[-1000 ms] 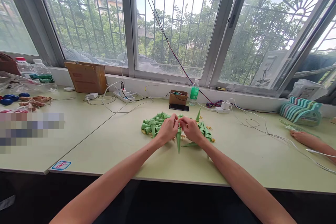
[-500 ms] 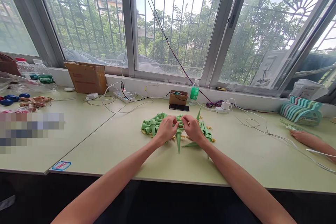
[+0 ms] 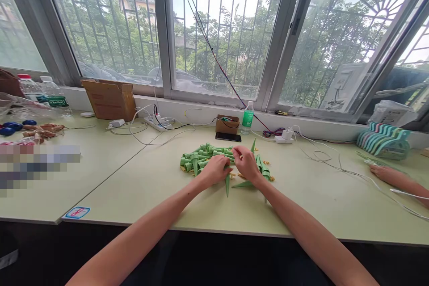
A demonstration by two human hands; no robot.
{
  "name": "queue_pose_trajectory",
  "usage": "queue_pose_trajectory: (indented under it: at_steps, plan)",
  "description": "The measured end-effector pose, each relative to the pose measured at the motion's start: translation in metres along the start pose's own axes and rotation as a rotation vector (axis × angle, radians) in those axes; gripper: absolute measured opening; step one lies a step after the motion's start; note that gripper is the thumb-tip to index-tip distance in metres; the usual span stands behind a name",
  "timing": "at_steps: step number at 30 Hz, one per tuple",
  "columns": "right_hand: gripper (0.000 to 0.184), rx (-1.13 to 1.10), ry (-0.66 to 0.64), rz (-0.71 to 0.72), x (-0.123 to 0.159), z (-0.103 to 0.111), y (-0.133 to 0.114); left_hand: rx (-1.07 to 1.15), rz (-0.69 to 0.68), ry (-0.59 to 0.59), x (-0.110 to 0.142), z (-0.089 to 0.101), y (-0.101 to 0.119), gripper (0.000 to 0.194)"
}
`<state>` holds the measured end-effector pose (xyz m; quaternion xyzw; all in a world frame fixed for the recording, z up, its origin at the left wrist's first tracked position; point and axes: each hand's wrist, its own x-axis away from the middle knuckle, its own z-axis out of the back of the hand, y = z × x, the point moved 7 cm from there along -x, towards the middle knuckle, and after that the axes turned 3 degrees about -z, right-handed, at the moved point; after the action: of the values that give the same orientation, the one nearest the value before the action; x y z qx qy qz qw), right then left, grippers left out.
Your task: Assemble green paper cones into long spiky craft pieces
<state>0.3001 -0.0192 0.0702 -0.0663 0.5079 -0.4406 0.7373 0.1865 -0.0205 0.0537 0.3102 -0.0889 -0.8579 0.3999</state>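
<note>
My left hand (image 3: 215, 170) is closed at the wide end of a green cone-shaped spike (image 3: 227, 187), whose point faces the table's front edge. The spike's top is hidden under the fingers. Close by on the right, my right hand (image 3: 246, 161) is pinched together; anything between its fingertips is too small to make out. Behind and left of the hands lies a pile of green ribbed spikes (image 3: 195, 161). More green spikes (image 3: 264, 169) lie just right of my right hand, with small yellowish pieces (image 3: 266, 162) around them.
A phone (image 3: 228, 137), a small cardboard box (image 3: 227, 124) and a green-labelled bottle (image 3: 247, 118) stand behind the pile. White cables (image 3: 338, 167) cross the table at right, near another person's hand (image 3: 382, 172). A larger carton (image 3: 110, 100) stands back left.
My left hand has come down and nearer, from above the single spike onto its wide end. My right hand has stayed almost in place, still pinched.
</note>
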Motion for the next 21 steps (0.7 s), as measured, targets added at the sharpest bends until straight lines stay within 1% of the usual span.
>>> queue_pose_trajectory:
  at_steps: [3, 6, 10, 17, 21]
  plan:
    - [0.024, -0.007, 0.011, -0.010, 0.000, 0.001, 0.000, -0.008, 0.032, 0.050, -0.001, 0.005, -0.002, 0.013]
    - [0.025, -0.022, 0.016, -0.027, 0.000, 0.002, 0.000, -0.038, 0.067, 0.145, -0.002, 0.015, -0.003, 0.007]
    - [0.026, -0.045, 0.017, -0.047, -0.001, 0.002, 0.001, -0.049, 0.101, 0.256, -0.001, 0.027, -0.004, 0.006]
    - [0.026, -0.047, 0.007, -0.041, -0.001, 0.001, -0.001, 0.011, 0.124, 0.403, 0.003, 0.036, -0.006, 0.006]
    - [0.026, -0.044, -0.007, -0.040, 0.000, 0.001, -0.002, 0.026, 0.126, 0.444, 0.003, 0.038, -0.007, 0.005]
